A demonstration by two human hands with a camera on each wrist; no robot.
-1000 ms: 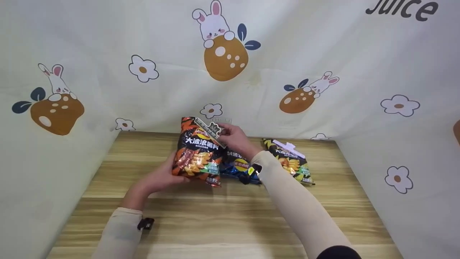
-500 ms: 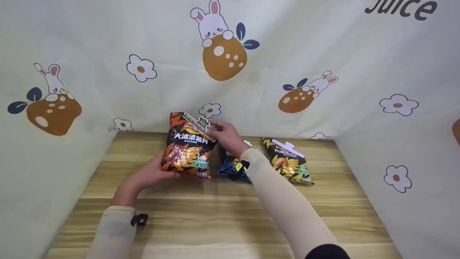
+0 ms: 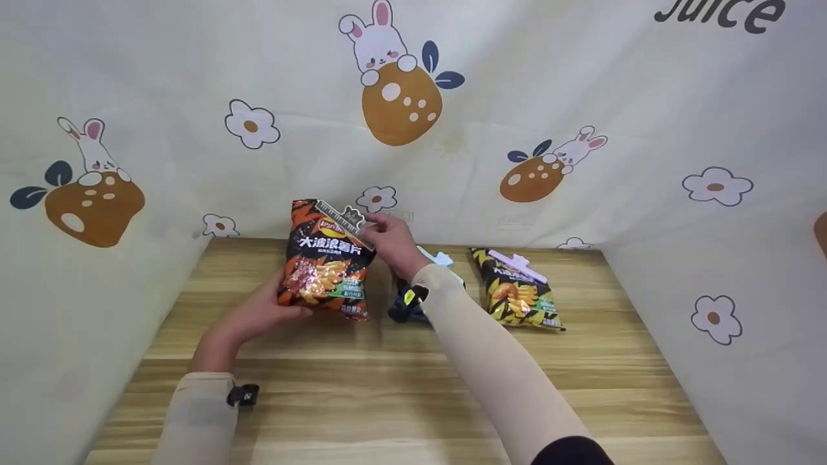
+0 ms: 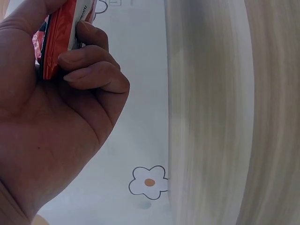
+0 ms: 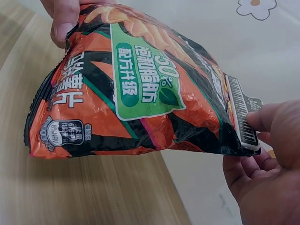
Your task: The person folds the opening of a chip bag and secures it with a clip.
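An orange and black chip bag [image 3: 323, 274] is held upright off the table, its front towards the head camera. At its lower left my left hand [image 3: 258, 316] grips it, with the fingers curled at the bag's edge in the left wrist view. A keyboard-patterned bag clip [image 3: 341, 221] lies slanted across the upper right corner of the bag. My right hand [image 3: 395, 247] pinches this clip; thumb and fingers lie on opposite sides of it in the right wrist view.
Behind my right wrist lies a dark blue chip bag [image 3: 399, 286], mostly hidden, with a light blue clip [image 3: 442, 259]. Right of it lies a yellow and black chip bag [image 3: 522, 298] with a lilac clip [image 3: 517, 265]. A printed cloth [image 3: 310, 161] encloses the wooden table [image 3: 387, 400].
Both hands have moved left and slightly up with the orange bag and its clip. The light blue clip on the blue bag has come into sight.
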